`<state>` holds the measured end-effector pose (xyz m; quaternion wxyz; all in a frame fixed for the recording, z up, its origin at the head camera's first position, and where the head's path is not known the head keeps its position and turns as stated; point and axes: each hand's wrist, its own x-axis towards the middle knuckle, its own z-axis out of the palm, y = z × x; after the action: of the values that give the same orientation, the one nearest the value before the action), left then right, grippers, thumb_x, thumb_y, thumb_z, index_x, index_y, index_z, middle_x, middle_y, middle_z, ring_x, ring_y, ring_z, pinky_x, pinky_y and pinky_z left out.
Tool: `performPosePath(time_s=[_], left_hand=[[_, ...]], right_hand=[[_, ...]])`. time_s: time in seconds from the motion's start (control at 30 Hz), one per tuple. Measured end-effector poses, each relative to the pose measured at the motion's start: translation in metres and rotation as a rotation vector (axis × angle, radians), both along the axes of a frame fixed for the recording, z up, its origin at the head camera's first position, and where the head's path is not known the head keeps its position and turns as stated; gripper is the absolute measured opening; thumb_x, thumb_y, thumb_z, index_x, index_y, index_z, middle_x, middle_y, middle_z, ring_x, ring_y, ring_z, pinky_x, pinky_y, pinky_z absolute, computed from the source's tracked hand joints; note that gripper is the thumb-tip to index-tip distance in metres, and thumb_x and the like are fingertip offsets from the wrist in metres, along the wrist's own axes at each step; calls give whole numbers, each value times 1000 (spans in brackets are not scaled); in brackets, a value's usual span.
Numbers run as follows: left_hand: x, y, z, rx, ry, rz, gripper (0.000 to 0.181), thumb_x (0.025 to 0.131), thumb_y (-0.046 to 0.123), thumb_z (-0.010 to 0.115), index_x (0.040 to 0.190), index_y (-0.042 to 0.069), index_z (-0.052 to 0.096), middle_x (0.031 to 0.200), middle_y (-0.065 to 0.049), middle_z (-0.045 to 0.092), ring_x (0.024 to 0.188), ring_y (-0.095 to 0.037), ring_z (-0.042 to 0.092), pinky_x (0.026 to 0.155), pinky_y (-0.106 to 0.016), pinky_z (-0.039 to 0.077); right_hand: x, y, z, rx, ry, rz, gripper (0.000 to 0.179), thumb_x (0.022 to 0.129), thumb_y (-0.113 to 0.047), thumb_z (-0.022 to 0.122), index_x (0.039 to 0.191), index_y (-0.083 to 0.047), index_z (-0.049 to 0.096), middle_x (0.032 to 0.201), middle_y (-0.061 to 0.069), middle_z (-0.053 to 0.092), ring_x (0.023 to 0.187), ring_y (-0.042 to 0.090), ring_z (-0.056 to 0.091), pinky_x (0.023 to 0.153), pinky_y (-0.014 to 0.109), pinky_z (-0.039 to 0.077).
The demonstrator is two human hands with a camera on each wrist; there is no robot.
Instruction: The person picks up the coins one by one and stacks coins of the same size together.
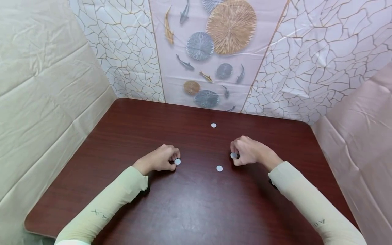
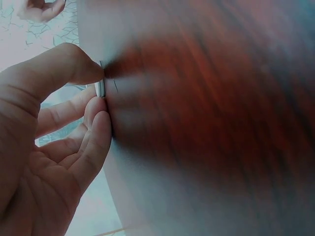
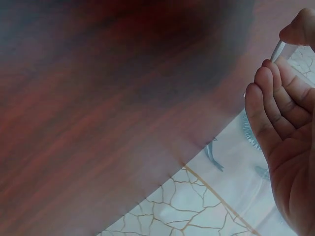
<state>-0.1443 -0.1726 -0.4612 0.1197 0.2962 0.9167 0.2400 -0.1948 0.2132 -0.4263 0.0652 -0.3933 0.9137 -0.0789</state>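
Observation:
My left hand (image 1: pixel 160 158) pinches a small round white disc (image 1: pixel 177 162) between thumb and fingertips, low over the dark table, left of centre. Seen edge-on in the left wrist view, the disc (image 2: pixel 100 88) has a layered edge between the thumb and the fingers. On the other side, my right hand (image 1: pixel 250 151) grips another white disc (image 1: pixel 233 155) by its edge; the right wrist view has this thin disc (image 3: pixel 278 51) between thumb and fingertips. Between the hands, nearer the right one, a white disc (image 1: pixel 219 168) lies flat. One more white disc (image 1: pixel 213 125) lies farther back.
The reddish-brown wooden table (image 1: pixel 183 211) has rounded corners. Behind it hangs a patterned cloth (image 1: pixel 202 68) with fish and round motifs, and plain pale cloth (image 1: pixel 39 85) walls off the left side, with similar cloth (image 1: pixel 364 136) on the right.

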Motion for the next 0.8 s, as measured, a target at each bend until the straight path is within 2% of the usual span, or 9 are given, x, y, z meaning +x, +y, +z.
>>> performPosePath(time_s=[0.3,0.8], left_hand=[[0,0,-1,5,8,2,27,81,6,78,107,8,69,99,-3,67,92,-12,63,84,-26,55],[-1,1,-2,23,8,-3,27,81,4,76,107,6,69,100,-4,68,93,-14,65,84,-26,55]], right_hand=[[18,21,-7,-23,-1,-25,13,72,-16,75,79,-16,65,72,-7,62,62,0,51,60,20,47],[40,53,-17,-51,9,-47,14,72,-15,76,80,-19,64,73,-9,61,64,-3,51,60,19,46]])
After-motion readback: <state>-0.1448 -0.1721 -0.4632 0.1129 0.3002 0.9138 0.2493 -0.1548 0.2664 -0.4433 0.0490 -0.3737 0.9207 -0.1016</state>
